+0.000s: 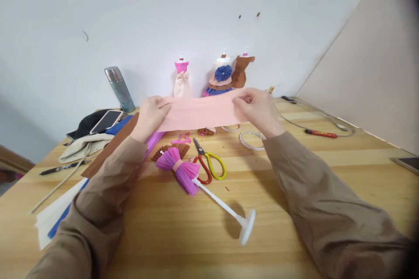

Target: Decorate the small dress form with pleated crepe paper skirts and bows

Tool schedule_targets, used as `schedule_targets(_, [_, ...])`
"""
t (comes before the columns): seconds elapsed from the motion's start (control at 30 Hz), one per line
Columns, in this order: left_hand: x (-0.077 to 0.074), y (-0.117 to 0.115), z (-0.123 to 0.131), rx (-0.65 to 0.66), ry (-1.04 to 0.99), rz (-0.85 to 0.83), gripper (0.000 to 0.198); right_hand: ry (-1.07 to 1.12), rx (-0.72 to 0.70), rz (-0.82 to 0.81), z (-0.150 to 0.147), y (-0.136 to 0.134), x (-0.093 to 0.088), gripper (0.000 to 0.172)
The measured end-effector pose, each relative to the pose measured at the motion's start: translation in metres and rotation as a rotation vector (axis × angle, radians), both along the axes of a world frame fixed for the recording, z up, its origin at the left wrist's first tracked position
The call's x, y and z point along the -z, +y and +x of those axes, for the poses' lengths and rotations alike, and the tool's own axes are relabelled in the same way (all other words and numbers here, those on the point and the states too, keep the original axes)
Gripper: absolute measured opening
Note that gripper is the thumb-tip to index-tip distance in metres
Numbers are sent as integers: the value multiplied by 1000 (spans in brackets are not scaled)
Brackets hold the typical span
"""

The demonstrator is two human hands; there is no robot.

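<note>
A strip of pink paper (203,113) is stretched out above the table, its upper edge sagging slightly. My left hand (151,115) is closed on its left end, and my right hand (257,108) pinches its right end. Below the strip lies a small white stand (225,207) on its side, with a purple pleated paper dress (178,168) on it. Scissors (209,161) with one red and one yellow handle rest beside the dress. Brown pleated paper (172,150) lies partly behind the dress.
Three small dressed mannequins stand by the wall, one with a pink top (182,78). At left are a bottle (120,89), a phone (107,121), a pen (63,168) and paper sheets. Tape rolls (251,140), a red-handled tool (321,133) and a cable are on the right.
</note>
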State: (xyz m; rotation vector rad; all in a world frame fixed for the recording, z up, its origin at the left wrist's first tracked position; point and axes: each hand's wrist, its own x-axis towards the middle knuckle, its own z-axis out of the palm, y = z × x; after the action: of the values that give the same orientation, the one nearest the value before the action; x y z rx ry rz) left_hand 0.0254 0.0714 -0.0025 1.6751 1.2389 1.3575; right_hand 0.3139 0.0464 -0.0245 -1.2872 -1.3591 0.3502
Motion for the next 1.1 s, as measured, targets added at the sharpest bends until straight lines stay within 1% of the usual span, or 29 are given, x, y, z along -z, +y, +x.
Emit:
schedule_targets(0.07, [0, 1, 0, -144, 195, 163, 11, -32, 58, 47, -2, -1, 1, 9])
schedule_targets(0.1, [1, 2, 0, -168, 233, 206, 9, 3, 57, 53, -3, 0, 1, 6])
schedule_targets(0.13, [2, 3, 0, -144, 207, 195, 6, 72, 4, 25, -3, 0, 1, 6])
schedule_targets(0.17, [3, 4, 0, -93, 132, 147, 8, 153, -57, -6, -3, 1, 1, 9])
schedule_targets(0.23, [5, 5, 1, 34, -100, 5, 17, 272, -144, -53, -4, 2, 2, 14])
schedule_targets(0.3, [7, 4, 4, 163, -307, -132, 26, 319, -186, -74, -7, 2, 3, 15])
schedule_targets(0.33, [7, 3, 5, 233, -370, -190, 30, 331, -211, -92, -10, 1, 3, 14])
schedule_targets(0.43, [6, -6, 13, 404, -437, -325, 38, 366, -345, -194, -25, -7, 1, 19])
schedule_targets(0.5, [4, -12, 18, 476, -428, -372, 39, 365, -434, -245, -34, -13, -2, 23])
schedule_targets(0.57, [2, -17, 20, 518, -418, -387, 37, 346, -479, -255, -38, -16, -3, 23])
schedule_targets(0.6, [1, -17, 20, 525, -422, -380, 35, 333, -478, -246, -37, -16, -3, 22])
schedule_targets(0.67, [0, -14, 17, 516, -452, -345, 31, 309, -420, -208, -29, -11, -1, 20])
schedule_targets(0.73, [0, -8, 13, 472, -491, -299, 26, 295, -303, -176, -16, -2, 5, 17])
schedule_targets(0.8, [1, 0, 9, 404, -525, -293, 24, 305, -213, -176, -5, 7, 11, 16])
schedule_targets(0.9, [3, 8, 8, 350, -563, -354, 24, 325, -202, -192, 4, 16, 19, 20])
schedule_targets(1.0, [3, 8, 11, 384, -572, -389, 20, 355, -223, -203, 3, 19, 22, 20])
schedule_targets(1.1, [2, 6, 12, 400, -559, -429, 19, 414, -206, -192, 3, 21, 22, 17])
